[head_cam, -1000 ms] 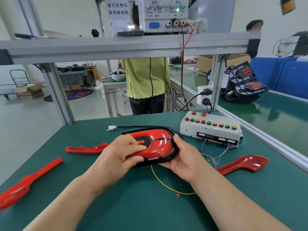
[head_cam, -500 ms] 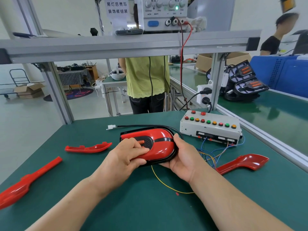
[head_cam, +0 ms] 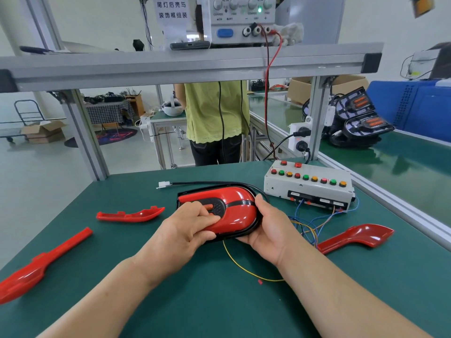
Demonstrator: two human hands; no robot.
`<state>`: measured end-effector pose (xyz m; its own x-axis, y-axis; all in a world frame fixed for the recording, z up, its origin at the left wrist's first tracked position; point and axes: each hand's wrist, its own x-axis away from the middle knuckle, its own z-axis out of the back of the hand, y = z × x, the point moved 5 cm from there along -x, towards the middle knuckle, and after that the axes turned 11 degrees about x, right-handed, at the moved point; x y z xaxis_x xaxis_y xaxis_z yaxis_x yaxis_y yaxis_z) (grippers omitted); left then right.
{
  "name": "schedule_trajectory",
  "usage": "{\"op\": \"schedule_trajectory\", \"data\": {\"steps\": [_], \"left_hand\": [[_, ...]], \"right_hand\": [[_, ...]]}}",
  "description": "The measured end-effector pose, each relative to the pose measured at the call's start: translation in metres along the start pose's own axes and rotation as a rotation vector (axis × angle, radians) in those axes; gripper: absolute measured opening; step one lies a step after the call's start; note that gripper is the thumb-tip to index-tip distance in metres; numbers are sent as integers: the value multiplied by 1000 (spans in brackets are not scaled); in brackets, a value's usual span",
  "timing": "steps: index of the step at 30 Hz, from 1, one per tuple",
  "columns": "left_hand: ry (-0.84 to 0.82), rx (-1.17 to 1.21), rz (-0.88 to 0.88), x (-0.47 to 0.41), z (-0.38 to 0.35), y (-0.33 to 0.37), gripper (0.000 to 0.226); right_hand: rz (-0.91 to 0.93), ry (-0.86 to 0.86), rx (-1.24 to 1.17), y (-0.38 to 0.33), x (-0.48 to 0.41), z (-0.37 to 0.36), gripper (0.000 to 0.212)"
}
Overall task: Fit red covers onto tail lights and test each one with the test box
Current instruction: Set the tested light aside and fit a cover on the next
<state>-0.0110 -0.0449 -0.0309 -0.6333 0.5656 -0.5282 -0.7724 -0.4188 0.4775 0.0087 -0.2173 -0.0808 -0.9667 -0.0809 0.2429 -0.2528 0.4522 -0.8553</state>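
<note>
A tail light (head_cam: pixel 234 211) with a glossy red cover in a black frame lies mid-table on the green mat. My left hand (head_cam: pixel 188 228) grips its near left side, fingers curled over the red cover. My right hand (head_cam: pixel 266 228) cups its right end, thumb on the black rim. Its black cable with a white plug (head_cam: pixel 164 184) runs along the far side. The white test box (head_cam: pixel 308 185) with coloured buttons stands to the right, wires trailing from its front.
Loose red covers lie around: one (head_cam: pixel 130 214) to the left, a long one (head_cam: pixel 41 269) at the near left, one (head_cam: pixel 353 237) at the right. A yellow wire (head_cam: pixel 244 267) loops near my right wrist. A person (head_cam: pixel 216 118) stands behind the bench. An aluminium frame (head_cam: pixel 190 65) crosses overhead.
The tail light has shifted slightly away from the left loose cover, opening a gap. Both hands keep their hold on it.
</note>
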Motion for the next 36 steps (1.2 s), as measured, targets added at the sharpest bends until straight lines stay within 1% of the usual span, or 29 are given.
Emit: {"op": "schedule_trajectory", "data": {"steps": [3, 6, 7, 10, 11, 13, 15, 17, 18, 19, 21, 22, 23, 24, 26, 27, 28, 29, 32, 36], "left_hand": [[26, 6, -24, 1, -1, -1, 34], [42, -21, -40, -1, -3, -1, 33], [42, -44, -43, -1, -4, -2, 33], [38, -109, -39, -1, -5, -1, 32], [39, -81, -28, -1, -5, -1, 31], [59, 113, 71, 0, -3, -2, 24], [32, 285, 196, 2, -6, -4, 19], [21, 289, 244, 2, -8, -5, 13], [57, 306, 264, 1, -6, -6, 12], [137, 328, 296, 0, 0, -9, 12], [367, 318, 390, -1, 21, -20, 17], [451, 309, 470, 0, 31, -28, 18], [477, 341, 577, 3, 36, -36, 16], [445, 422, 681, 5, 34, -45, 17], [277, 698, 835, 9, 19, -52, 39], [196, 835, 885, 10, 11, -50, 50], [143, 937, 906, 10, 5, -47, 54], [123, 1012, 912, 10, 2, -45, 54], [140, 1162, 948, 10, -1, -48, 51], [135, 1332, 935, 10, -5, -47, 41]], "right_hand": [[38, -56, 49, -2, 2, -5, 46], [102, -53, 96, -4, 3, -6, 66], [116, -36, 103, -4, 3, -5, 67], [146, 1, 117, -5, 3, -3, 60], [154, 13, 122, -5, 2, -3, 55], [163, 37, 125, -5, 1, -2, 42], [161, 58, 121, -4, 2, -1, 35], [159, 67, 120, -5, 2, 0, 34], [161, 65, 114, -6, 2, -1, 34], [164, 60, 101, -7, 2, -1, 34], [172, 52, 49, -12, 2, -1, 35], [181, 50, 20, -15, 1, 0, 37], [191, 49, -3, -17, 1, 0, 42], [197, 49, -19, -19, 1, 1, 48], [196, 54, -28, -19, 2, 2, 55], [193, 55, -28, -18, 2, 2, 56], [191, 53, -27, -18, 1, 2, 58], [192, 53, -28, -18, 2, 2, 58], [199, 40, -36, -19, 3, 1, 58], [213, 1, -25, -18, 5, -4, 59]]}}
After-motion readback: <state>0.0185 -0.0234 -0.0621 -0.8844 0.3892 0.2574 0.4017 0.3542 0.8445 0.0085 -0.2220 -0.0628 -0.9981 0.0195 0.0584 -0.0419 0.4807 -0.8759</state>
